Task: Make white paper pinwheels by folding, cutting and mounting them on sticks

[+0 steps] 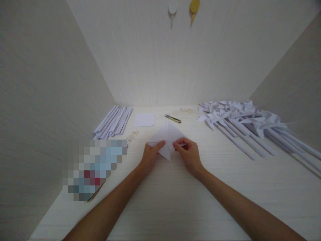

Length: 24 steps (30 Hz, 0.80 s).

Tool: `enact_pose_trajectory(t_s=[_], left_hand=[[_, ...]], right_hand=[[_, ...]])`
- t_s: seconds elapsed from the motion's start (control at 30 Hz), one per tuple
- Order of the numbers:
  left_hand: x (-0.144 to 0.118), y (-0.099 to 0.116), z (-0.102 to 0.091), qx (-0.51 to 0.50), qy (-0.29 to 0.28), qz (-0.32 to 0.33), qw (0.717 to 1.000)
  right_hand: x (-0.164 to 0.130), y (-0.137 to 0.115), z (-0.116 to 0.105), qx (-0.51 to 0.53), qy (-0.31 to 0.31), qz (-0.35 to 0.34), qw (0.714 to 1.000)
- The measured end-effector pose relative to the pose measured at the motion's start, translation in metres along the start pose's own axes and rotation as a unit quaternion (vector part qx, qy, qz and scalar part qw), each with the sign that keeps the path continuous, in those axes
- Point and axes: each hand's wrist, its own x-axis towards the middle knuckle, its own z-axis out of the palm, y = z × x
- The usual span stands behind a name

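A square sheet of white paper (167, 132), turned corner-up with creases and slits toward its middle, is held just above the table between my hands. My left hand (151, 154) pinches its left side, thumb on top. On the right side, my right hand (188, 152) has thumb and forefinger closed on the paper near a slit. Beyond the sheet lies a pair of thread snips (172, 118). To its left rests a stack of square white paper (144, 119).
Rolled paper sticks (114, 122) lie at the back left, near small white-tipped pieces (132, 135). A blurred-out item (100, 170) lies by my left forearm. Finished paper pinwheels (233, 117) are heaped at the right. Walls surround the table; two hooks (194, 6) hang above.
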Motion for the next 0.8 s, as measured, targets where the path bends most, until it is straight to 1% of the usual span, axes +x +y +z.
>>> enact_pose_trajectory(t_s=[0.23,0.37,0.47,0.6,0.8], left_hand=[[0.0006,-0.0008,0.0007,-0.005,0.005,0.003,1.0],[-0.0004,-0.0018,0.0005,0.04,0.001,0.027,0.999],[-0.0021,-0.0017,0.0016,0.069,0.021,0.035,0.997],[-0.0042,-0.0004,0.0058,0.079,0.054,0.039,0.995],[-0.0032,-0.0015,0.0071,0.071,0.068,0.046,0.994]], right_hand=[[0.0003,0.0003,-0.0007,-0.012,0.004,-0.009,1.0],[0.0001,0.0012,0.0003,-0.011,0.006,-0.008,1.0],[-0.0002,0.0008,0.0011,-0.014,0.008,-0.004,1.0],[-0.0005,0.0001,0.0013,-0.014,0.012,-0.012,1.0],[-0.0023,0.0008,0.0009,-0.013,0.005,-0.023,1.0]])
